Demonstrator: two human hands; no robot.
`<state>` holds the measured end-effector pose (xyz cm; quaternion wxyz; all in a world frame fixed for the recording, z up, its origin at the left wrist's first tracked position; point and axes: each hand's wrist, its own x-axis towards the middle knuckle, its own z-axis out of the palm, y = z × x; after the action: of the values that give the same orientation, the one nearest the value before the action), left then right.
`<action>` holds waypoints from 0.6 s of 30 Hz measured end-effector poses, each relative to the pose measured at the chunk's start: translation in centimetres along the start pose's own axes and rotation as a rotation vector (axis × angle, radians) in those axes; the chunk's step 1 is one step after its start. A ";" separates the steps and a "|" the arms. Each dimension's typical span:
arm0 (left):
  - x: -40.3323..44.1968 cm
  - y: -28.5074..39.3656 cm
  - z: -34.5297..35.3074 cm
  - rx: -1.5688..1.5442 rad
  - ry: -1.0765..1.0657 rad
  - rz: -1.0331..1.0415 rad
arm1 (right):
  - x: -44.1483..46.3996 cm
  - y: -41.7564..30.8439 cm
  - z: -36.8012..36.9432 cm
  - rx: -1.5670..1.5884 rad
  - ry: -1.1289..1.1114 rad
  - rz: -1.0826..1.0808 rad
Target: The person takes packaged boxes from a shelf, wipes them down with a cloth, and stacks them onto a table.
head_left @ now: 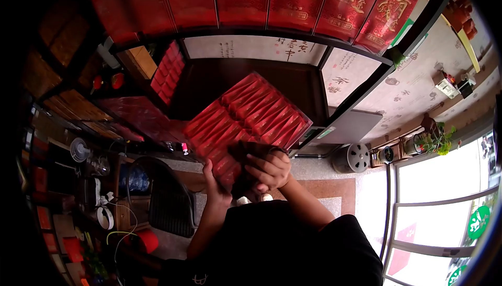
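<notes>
In front of me, a clear-covered box of red packets is held at a tilt, its packets lined up in rows. My left hand grips its lower left edge, thumb up along the side and the other fingers hidden beneath. My right hand is closed on a dark cloth, which lies against the lower part of the box. Folds of this cloth hang down between my two hands.
Beyond the box is a dark shelf, with red packages lined up above. A stack of red packets stands at its left. Lower left are a black chair and a white fan; a metal drum stands right.
</notes>
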<state>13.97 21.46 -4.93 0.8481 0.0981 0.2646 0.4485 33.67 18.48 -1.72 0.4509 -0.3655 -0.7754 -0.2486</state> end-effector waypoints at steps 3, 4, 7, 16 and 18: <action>-0.9 0.0 1.8 0.045 -0.010 0.075 | -0.3 3.1 -1.5 -0.058 -0.027 0.047; -0.7 -0.2 1.5 0.007 -0.021 0.070 | 0.1 3.9 -2.0 -0.061 -0.027 0.066; -0.2 -0.7 1.4 0.000 -0.011 0.081 | 0.2 4.0 -1.9 -0.053 -0.018 0.174; -2.0 -0.7 3.2 0.389 -0.317 0.163 | 3.5 -7.4 1.5 0.490 0.041 0.119; -3.2 1.7 7.2 0.008 -0.326 -0.146 | 3.4 -7.7 0.4 0.648 -0.041 0.161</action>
<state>15.21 20.33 2.96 0.9096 0.1533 0.1318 0.3630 26.25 15.23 0.66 0.5462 -0.2680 -0.7917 0.0550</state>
